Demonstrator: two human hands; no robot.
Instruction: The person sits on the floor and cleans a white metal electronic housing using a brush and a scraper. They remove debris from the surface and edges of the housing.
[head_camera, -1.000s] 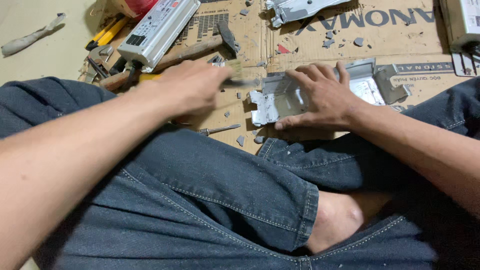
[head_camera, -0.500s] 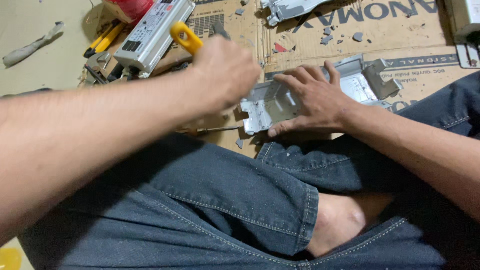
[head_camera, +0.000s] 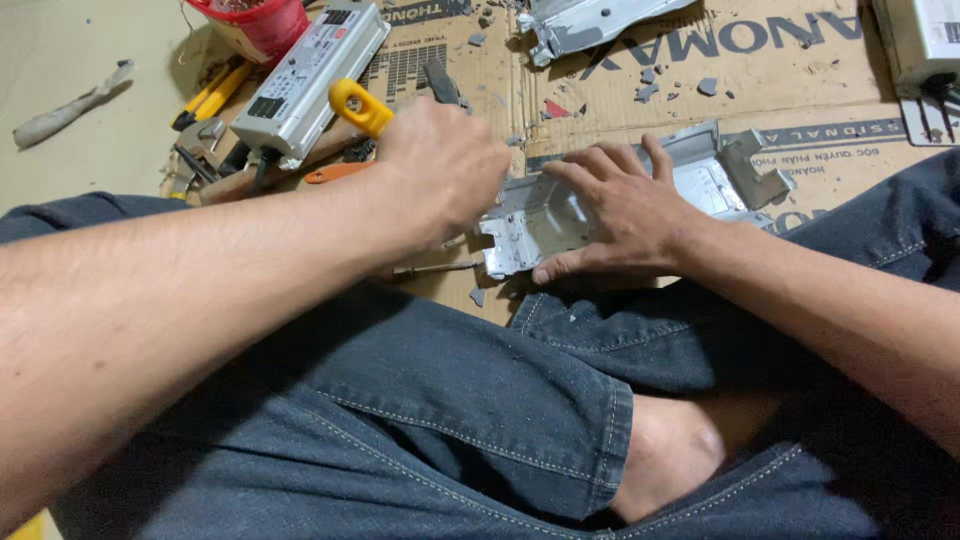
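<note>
my left hand (head_camera: 445, 165) grips a yellow-handled tool (head_camera: 361, 106) over the metal plate (head_camera: 540, 215) on the cardboard (head_camera: 790, 60), while my right hand (head_camera: 625, 210) presses flat, fingers spread, to steady it.

Bent grey metal bracket (head_camera: 535, 215), yellow-handled tool (head_camera: 362, 107)

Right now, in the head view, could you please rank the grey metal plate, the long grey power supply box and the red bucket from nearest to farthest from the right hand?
1. Grey metal plate: directly under the right hand, which presses on it.
2. Long grey power supply box: up and left, beyond the left hand.
3. Red bucket: farthest, top-left corner.
</note>
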